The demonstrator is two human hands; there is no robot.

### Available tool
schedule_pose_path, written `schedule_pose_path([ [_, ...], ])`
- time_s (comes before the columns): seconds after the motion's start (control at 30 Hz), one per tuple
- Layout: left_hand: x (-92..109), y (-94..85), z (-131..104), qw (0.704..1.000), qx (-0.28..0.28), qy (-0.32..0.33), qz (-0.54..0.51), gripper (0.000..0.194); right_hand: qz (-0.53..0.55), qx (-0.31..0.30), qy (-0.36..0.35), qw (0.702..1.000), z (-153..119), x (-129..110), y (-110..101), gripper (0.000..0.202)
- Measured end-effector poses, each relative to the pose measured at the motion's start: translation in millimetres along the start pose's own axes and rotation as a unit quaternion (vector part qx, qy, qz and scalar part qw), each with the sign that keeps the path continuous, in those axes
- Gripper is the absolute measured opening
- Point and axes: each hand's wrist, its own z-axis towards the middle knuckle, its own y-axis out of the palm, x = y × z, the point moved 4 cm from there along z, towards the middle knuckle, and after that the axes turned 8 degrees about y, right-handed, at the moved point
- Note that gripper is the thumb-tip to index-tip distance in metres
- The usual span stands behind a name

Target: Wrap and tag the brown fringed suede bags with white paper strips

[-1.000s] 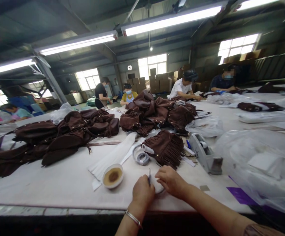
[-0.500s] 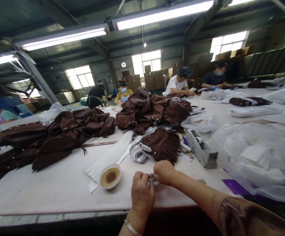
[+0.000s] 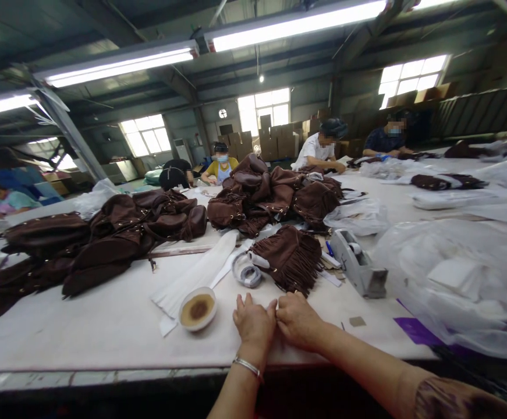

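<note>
My left hand (image 3: 254, 321) and my right hand (image 3: 299, 319) are close together over the white tabletop (image 3: 117, 331), their thumbs and fingertips nearly touching. The right fingers are curled in; whatever lies between the fingertips is hidden or too small to name. On my left hand some fingers point up and forward, a little apart. Just beyond the hands lie a brown fringed leather piece (image 3: 288, 256) and clear rolls of tape or strip (image 3: 250, 275). A round dish (image 3: 198, 309) with yellowish-brown contents sits left of my left hand.
Dark brown leather bags (image 3: 109, 238) are heaped at the left, and another heap (image 3: 270, 195) lies ahead. A grey tape dispenser (image 3: 358, 265) stands at right, beside a large clear plastic bag (image 3: 458, 285). Several people work across the table, one in a white shirt (image 3: 312, 152).
My hands have shifted slightly, and the clear ring-like item that was between them no longer shows. Fingers of my left hand have spread. A far person in black has bent lower.
</note>
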Motion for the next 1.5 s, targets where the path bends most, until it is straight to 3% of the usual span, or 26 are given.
schedule_pose_path([
  [0.17,3,4.5,7,0.999,-0.044,-0.002,-0.010,0.041,0.055,0.042,-0.033,0.997,-17,16,9,0.022],
  [0.33,15,2.8,9,0.999,-0.041,0.021,-0.005,0.029,0.073,0.089,-0.042,0.992,-25,37,5,0.015],
  [0.57,26,5.2,20,0.996,-0.030,0.034,-0.083,0.011,0.079,0.091,-0.057,0.991,-28,51,6,0.009],
  [0.73,21,5.2,32,0.990,-0.012,0.042,-0.136,0.019,0.075,0.069,-0.036,0.994,-29,52,1,0.014],
  [0.97,19,12.5,35,0.987,0.013,0.062,-0.150,0.012,0.058,-0.008,0.002,0.998,-15,36,-14,0.023],
  [1.1,22,17.3,33,0.988,0.009,0.070,-0.134,0.008,0.061,-0.046,-0.010,0.997,-9,28,-8,0.032],
  [1.23,23,16.2,30,0.991,-0.014,0.080,-0.105,0.017,0.112,-0.019,-0.055,0.992,-13,33,4,0.039],
  [1.37,25,7.6,26,0.990,-0.030,0.112,-0.082,0.023,0.079,0.020,-0.081,0.993,-14,44,8,0.020],
  [1.5,33,-0.5,21,0.972,-0.050,0.227,-0.031,0.029,0.011,0.065,-0.101,0.993,-8,47,4,0.012],
])
